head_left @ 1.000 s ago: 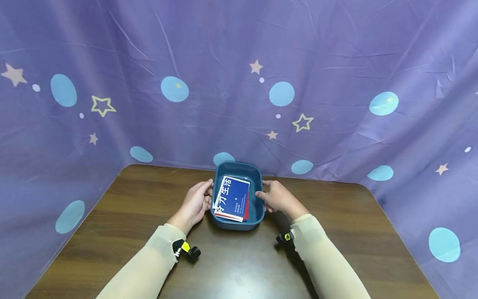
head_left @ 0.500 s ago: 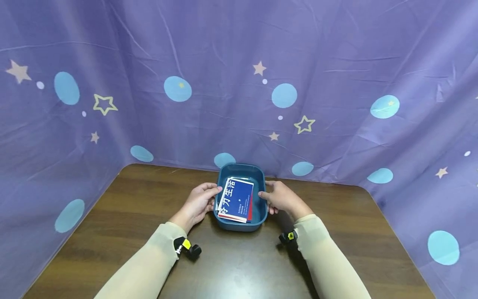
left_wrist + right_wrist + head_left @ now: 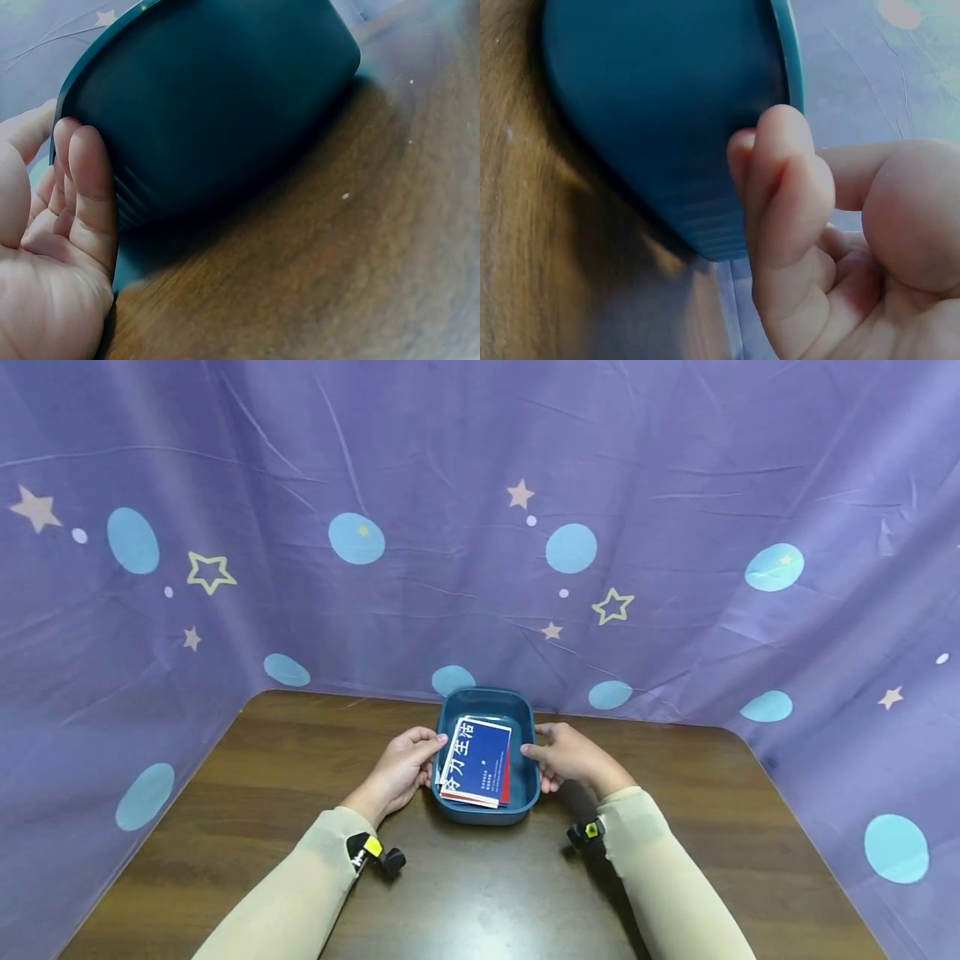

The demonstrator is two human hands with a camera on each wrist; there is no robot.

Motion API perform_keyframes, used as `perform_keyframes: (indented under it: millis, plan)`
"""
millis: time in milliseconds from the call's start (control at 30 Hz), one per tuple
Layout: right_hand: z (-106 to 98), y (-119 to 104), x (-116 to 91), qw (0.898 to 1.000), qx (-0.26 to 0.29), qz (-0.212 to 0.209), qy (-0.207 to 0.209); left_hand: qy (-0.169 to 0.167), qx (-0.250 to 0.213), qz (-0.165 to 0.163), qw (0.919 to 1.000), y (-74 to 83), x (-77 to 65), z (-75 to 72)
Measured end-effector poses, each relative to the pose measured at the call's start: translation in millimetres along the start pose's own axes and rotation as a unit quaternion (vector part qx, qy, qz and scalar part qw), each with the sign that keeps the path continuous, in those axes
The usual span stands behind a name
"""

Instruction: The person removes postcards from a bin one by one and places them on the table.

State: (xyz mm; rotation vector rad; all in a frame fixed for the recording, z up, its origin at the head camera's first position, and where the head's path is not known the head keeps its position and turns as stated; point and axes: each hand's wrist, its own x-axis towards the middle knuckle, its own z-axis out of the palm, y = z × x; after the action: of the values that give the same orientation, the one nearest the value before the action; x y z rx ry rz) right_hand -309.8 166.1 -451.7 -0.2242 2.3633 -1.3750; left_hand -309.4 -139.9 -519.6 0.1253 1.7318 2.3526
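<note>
A dark teal plastic bin with rounded corners stands near the back of the wooden table. Inside it lies a small stack of booklets or cards; the top one is a blue booklet with white Chinese characters, and white and red edges show beneath. My left hand holds the bin's left rim, thumb over the top. In the left wrist view its fingers lie against the bin's outer wall. On the opposite rim my right hand grips with the thumb inside, its fingers bent under the rim outside the wall.
A purple curtain with stars and blue dots hangs behind the table and along both sides. A small black camera sits on the left wrist, another black camera on the right.
My left thumb has come from the bin's outer side up over its left rim. The whole scene shifts slightly right in view; the right hand keeps its hold.
</note>
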Motion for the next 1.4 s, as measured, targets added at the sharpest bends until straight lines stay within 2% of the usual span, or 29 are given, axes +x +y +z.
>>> perform_keyframes:
  millis: [100, 167, 267, 333, 433, 500, 600, 700, 767, 867, 933, 1000, 1067, 1100, 1333, 1400]
  plan:
    - [0, 0, 0, 1.000, 0.006, 0.005, 0.000, -0.008, 0.005, 0.002, 1.0000, 0.5, -0.6, -0.3]
    - [-2, -1, -2, 1.000, -0.009, 0.005, 0.007, -0.010, 0.008, 0.004, 0.9999, 0.8, -0.7, -0.5]
    - [-8, -10, -8, 0.996, -0.068, -0.003, 0.054, -0.008, 0.009, 0.005, 0.9999, 1.4, -1.6, -0.7]
    - [-13, -20, -13, 0.990, -0.104, -0.007, 0.099, -0.008, 0.009, 0.005, 0.9999, 1.5, -2.1, -1.1]
    - [-17, -37, -17, 0.984, -0.118, -0.022, 0.132, -0.006, 0.008, 0.005, 0.9999, 2.0, -3.5, -1.0]
    - [-14, -51, -16, 0.984, -0.127, -0.034, 0.119, -0.006, 0.008, 0.005, 0.9999, 2.5, -3.8, -1.2]
    - [-4, -77, -7, 0.982, -0.167, -0.047, 0.075, -0.003, 0.007, 0.005, 1.0000, 3.7, -4.3, -1.8]
    - [7, -101, 12, 0.972, -0.233, -0.021, 0.018, -0.001, 0.008, 0.005, 1.0000, 4.4, -4.6, -2.6]
    - [13, -110, 27, 0.963, -0.268, 0.013, -0.026, -0.001, 0.007, 0.005, 1.0000, 4.2, -4.6, -2.5]
    - [19, -113, 47, 0.943, -0.317, 0.066, -0.079, -0.007, 0.007, 0.005, 0.9999, 2.2, -3.0, -2.3]
    - [23, -111, 57, 0.928, -0.347, 0.095, -0.093, -0.010, 0.005, 0.004, 0.9999, 1.1, -2.2, -2.1]
    - [28, -107, 64, 0.920, -0.362, 0.116, -0.092, -0.009, 0.002, 0.003, 0.9999, 0.6, -1.7, -2.0]
    - [34, -102, 68, 0.916, -0.367, 0.132, -0.092, -0.007, 0.000, 0.005, 1.0000, 0.7, -2.2, -1.2]
    - [37, -99, 69, 0.916, -0.368, 0.135, -0.090, -0.007, 0.000, 0.005, 1.0000, 0.6, -2.2, -0.9]
    - [56, -90, 74, 0.949, -0.278, 0.135, -0.067, -0.011, -0.007, 0.004, 0.9999, 1.5, -3.0, -0.5]
    - [58, -89, 76, 0.950, -0.277, 0.130, -0.059, -0.009, -0.008, 0.003, 0.9999, 1.7, -2.8, -1.6]
